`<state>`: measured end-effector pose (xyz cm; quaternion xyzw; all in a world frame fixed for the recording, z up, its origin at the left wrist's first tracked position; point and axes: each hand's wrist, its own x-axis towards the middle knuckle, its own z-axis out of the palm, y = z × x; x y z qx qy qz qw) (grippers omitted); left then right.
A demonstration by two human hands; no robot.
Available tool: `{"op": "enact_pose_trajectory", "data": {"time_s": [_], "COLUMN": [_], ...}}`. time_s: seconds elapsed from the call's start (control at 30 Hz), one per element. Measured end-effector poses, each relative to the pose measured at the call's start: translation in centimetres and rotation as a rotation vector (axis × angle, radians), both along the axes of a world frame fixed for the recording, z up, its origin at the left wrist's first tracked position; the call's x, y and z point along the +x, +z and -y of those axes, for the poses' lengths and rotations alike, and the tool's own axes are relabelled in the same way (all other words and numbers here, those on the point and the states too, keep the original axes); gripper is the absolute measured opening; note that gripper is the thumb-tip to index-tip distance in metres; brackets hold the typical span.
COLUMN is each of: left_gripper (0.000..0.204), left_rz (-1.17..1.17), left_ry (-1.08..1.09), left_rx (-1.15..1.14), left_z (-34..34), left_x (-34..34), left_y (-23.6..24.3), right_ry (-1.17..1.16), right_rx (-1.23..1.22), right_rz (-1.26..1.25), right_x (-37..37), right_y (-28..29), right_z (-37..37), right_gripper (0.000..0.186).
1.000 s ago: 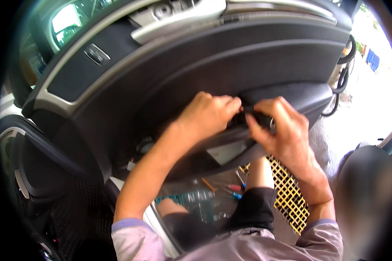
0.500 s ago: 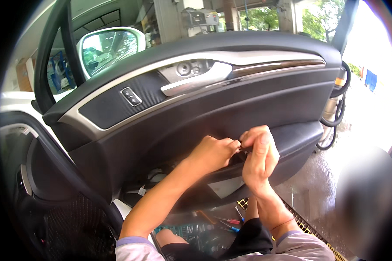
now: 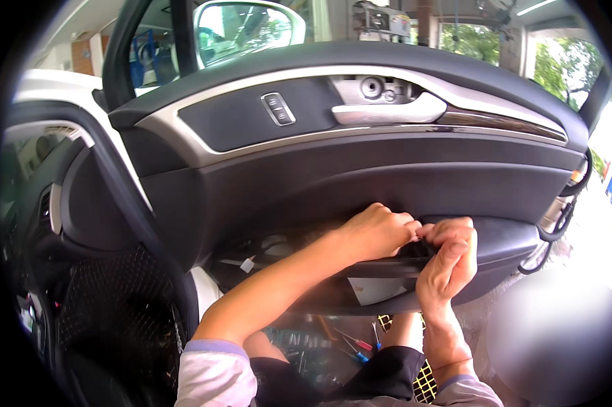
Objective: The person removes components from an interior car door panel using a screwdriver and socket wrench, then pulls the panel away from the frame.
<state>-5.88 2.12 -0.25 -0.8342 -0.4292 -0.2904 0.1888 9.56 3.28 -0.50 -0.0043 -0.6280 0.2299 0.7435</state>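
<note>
A dark car door panel (image 3: 306,193) with silver trim spans the view. At the front end of its padded armrest (image 3: 503,237), my two hands meet fingertip to fingertip. My left hand (image 3: 382,233) is closed in a pinch, its back turned up. Close against it, my right hand (image 3: 453,256) is also closed, fingers curled and thumb pressed in. Whatever lies between the fingertips is too small and hidden to make out. Below them is a dark opening in the panel. Higher up sit a silver door handle (image 3: 391,112) and a lock switch (image 3: 279,109).
A white connector (image 3: 247,264) hangs in the open lower panel, left of a pale sheet (image 3: 374,290). Red-handled (image 3: 363,344) and blue-handled (image 3: 362,356) screwdrivers lie beneath, near yellow grating (image 3: 425,388). The car's door frame (image 3: 119,203) stands at left. A blurred round patch covers the lower right.
My view has swung, so the door and both hands sit farther right in the picture. Both hands stay together at the same spot by the armrest, their fingers slightly shifted.
</note>
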Motion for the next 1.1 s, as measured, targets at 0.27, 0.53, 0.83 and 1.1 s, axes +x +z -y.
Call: {"op": "enact_pose_trajectory", "data": {"time_s": [0.27,0.53,0.83,1.1], "left_gripper": [0.008,0.006,0.011,0.011], "left_rz": [-0.028,0.026,-0.068,-0.057], "left_ry": [0.056,0.018,0.079,0.079], "left_rx": [-0.054,-0.037,-0.064,-0.037], "left_z": [0.0,-0.1,-0.2,-0.4], "left_x": [-0.1,-0.1,0.0,-0.1], "left_y": [0.5,-0.1,0.1,-0.1], "right_ry": [0.41,0.79,0.681,-0.738], "right_rx": [0.007,0.068,0.061,0.434], "right_rz": [0.261,0.633,0.585,0.981], "right_x": [1.4,3.2,3.3,5.7], "right_y": [2.6,4.2,4.2,7.6], "right_z": [-2.2,-3.2,-2.3,1.0], "right_gripper": [0.045,0.05,0.05,0.03]}}
